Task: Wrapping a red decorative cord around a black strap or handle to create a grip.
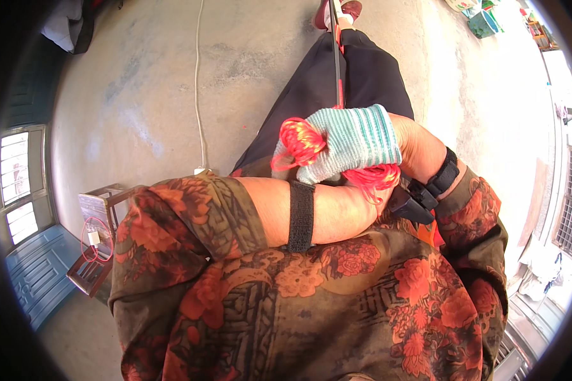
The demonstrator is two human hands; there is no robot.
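My right hand [353, 143] wears a pale green knitted glove and is closed around a bundle of red yarn [299, 141]. More red strands [378, 178] hang out under the glove. My left forearm [337, 213], with a black band round it, crosses my body to the right. Its hand is hidden beneath the gloved hand and the yarn. A thin black rod [335, 57] with red thread on it runs from the glove along my outstretched leg. A black strap [443, 174] sits on my right wrist.
A white cable [199, 95] lies across the concrete floor [140, 82] on the left. A small wooden frame [98, 244] with a white plug and a red wire stands at the lower left, near a blue door. Colourful bags [483, 19] sit at the top right.
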